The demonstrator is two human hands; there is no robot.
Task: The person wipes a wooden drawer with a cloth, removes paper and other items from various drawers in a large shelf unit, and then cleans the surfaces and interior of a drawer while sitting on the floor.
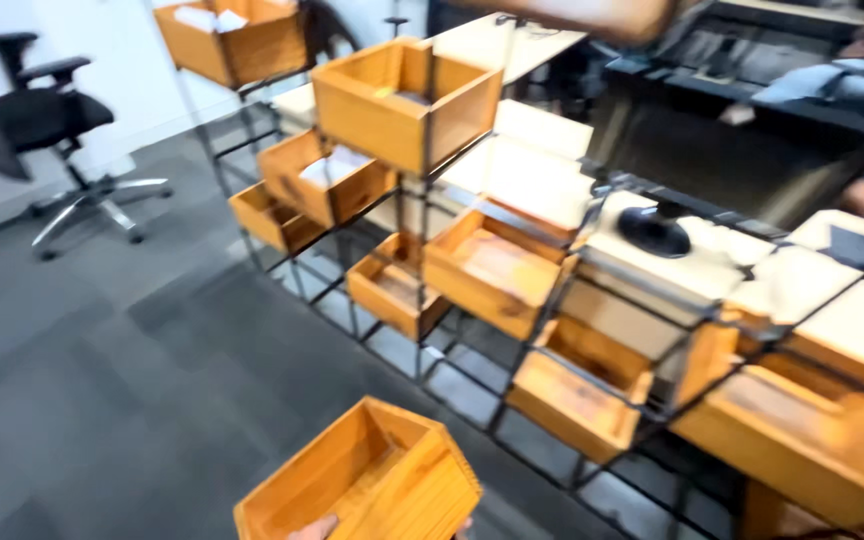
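Wooden box (362,480) is in my hands (317,527), only fingertips showing. Many boxes sit on the metal rack (512,330) already; this one not yet.

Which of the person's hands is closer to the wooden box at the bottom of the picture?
Cannot tell left from right: only fingers show, touching the wooden box at its near bottom edge. No second hand is clearly in view.

A box (362,485) sits low in front, with fingers (314,527) touching its near edge. Behind it stands a wire rack (432,330) with more boxes (407,100) in it. A chair (47,130) stands far left on the floor (102,400).
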